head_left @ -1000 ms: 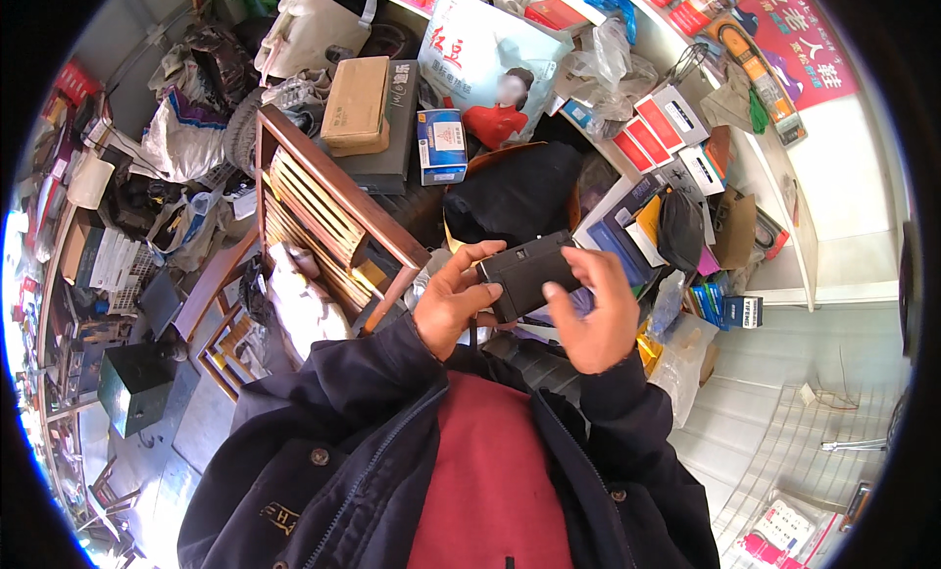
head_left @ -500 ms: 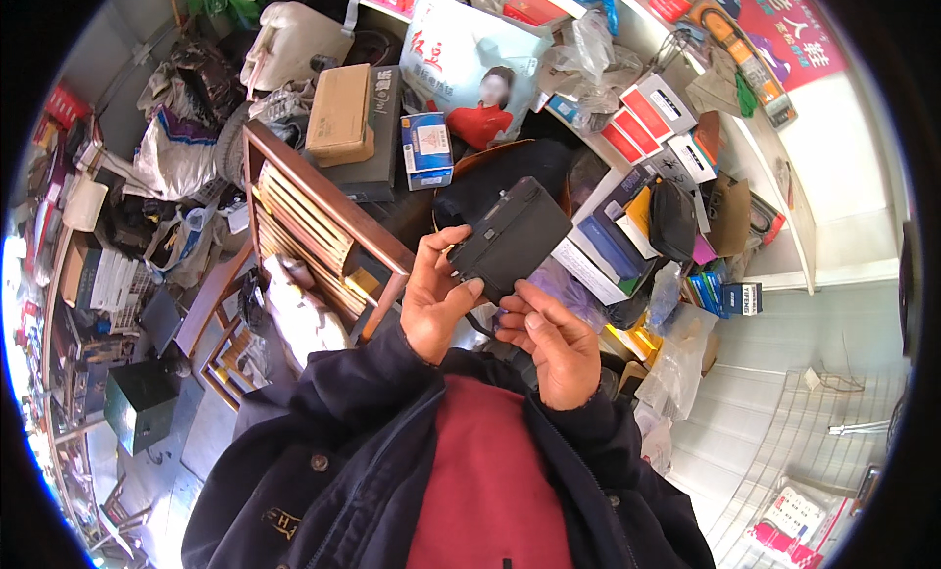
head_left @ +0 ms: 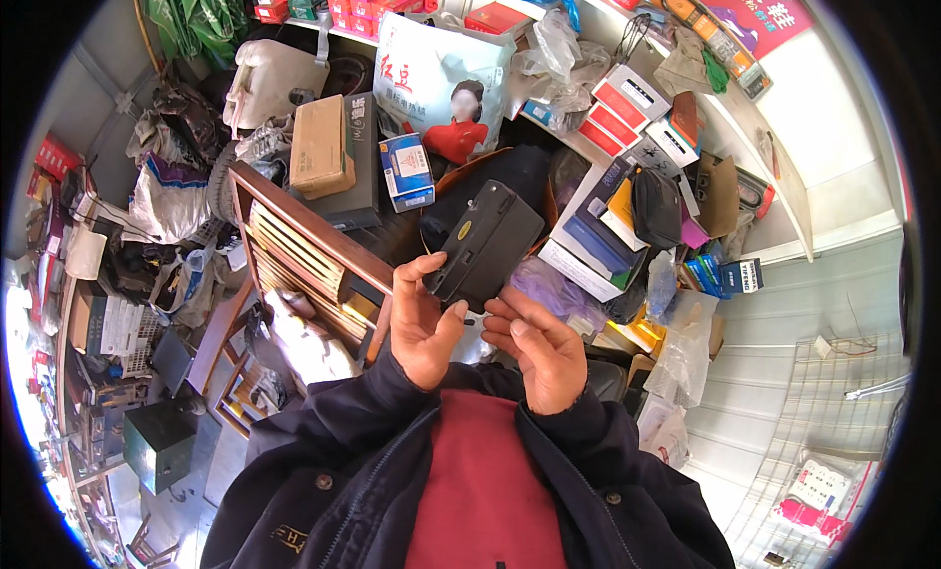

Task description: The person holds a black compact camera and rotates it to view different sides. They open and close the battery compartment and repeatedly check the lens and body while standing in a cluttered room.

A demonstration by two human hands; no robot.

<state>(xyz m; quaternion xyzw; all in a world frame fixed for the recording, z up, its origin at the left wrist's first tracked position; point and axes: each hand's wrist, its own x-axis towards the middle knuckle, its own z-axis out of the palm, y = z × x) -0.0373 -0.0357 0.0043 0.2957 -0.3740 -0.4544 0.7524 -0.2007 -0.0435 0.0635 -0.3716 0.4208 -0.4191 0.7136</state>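
Note:
A black, box-shaped device [head_left: 490, 244] with rounded corners and a small oval gold label is held up tilted before my chest. I cannot tell its exact kind. My left hand [head_left: 421, 332] grips its lower left end between the thumb and fingers. Close to its lower right edge is my right hand [head_left: 541, 348], the fingers curled and pressed together with the thumb. Whether those fingertips hold a small part is hidden. A short dark piece shows between the two hands.
Behind the device lies a dark bag [head_left: 520, 182]. A brown wooden frame [head_left: 314, 226] stands to the left, with a cardboard box [head_left: 321, 148] and a blue box [head_left: 407, 167] beyond it. Several boxes and a black pouch [head_left: 655, 208] are piled at right beside a white shelf [head_left: 784, 197].
The device has turned in my left hand, so its side with the oval label now shows. My right hand has moved slightly left and stays by the lower edge. The view has shifted a little.

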